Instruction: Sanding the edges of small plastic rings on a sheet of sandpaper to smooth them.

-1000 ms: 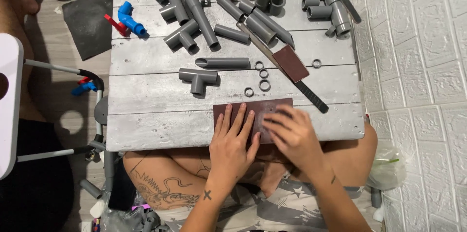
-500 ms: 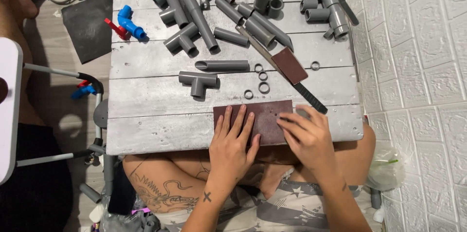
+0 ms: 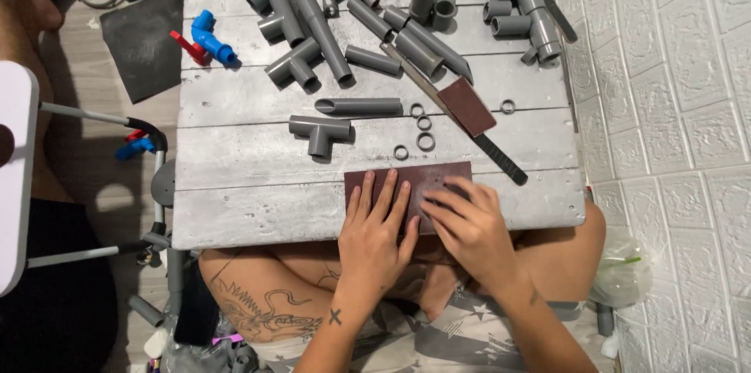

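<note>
Sandpaper sheet sits at the table's near edge; left hand lies flat, fingers spread, pinning it. Right hand presses fingertips down beside it, so the sheet won't slide. Can't tell if anything's under them.

clear crumpled plastic bag on floor, by white tiled wall

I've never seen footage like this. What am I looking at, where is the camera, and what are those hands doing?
The camera sits on a person's head, looking straight down at their lap and a low grey wooden table. No machine here, just two bare hands. The left hand lies flat on a reddish-brown sheet of sandpaper; the right hand presses fingertips on it too, possibly over something small I cannot see. Beyond lie grey pipe pieces, small grey rings, a saw and a blue valve.
</note>
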